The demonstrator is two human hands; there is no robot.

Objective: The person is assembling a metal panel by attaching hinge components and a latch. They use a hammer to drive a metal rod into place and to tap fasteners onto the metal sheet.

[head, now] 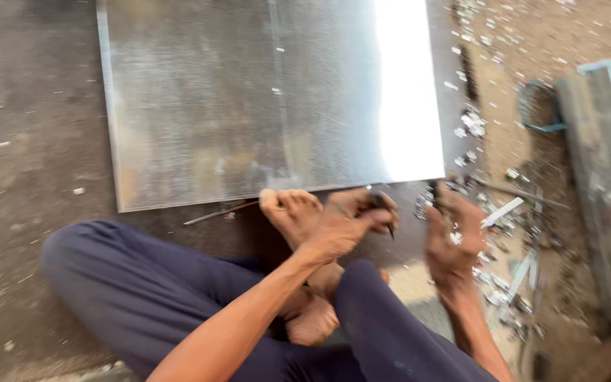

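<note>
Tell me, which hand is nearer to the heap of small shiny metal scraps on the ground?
Right. The right hand hovers directly over the heap of small shiny metal scraps; the left hand is farther away, by the large shiny metal sheet.

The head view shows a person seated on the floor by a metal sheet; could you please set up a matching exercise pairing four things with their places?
Things:
1. metal sheet
2. left hand
3. metal offcuts
4. thin rod

Places:
A. scattered on the floor at right
B. flat on the floor ahead of the feet
C. under the sheet's near edge
D. pinching a small dark tool

Pairs: 1-B, 2-D, 3-A, 4-C
</note>
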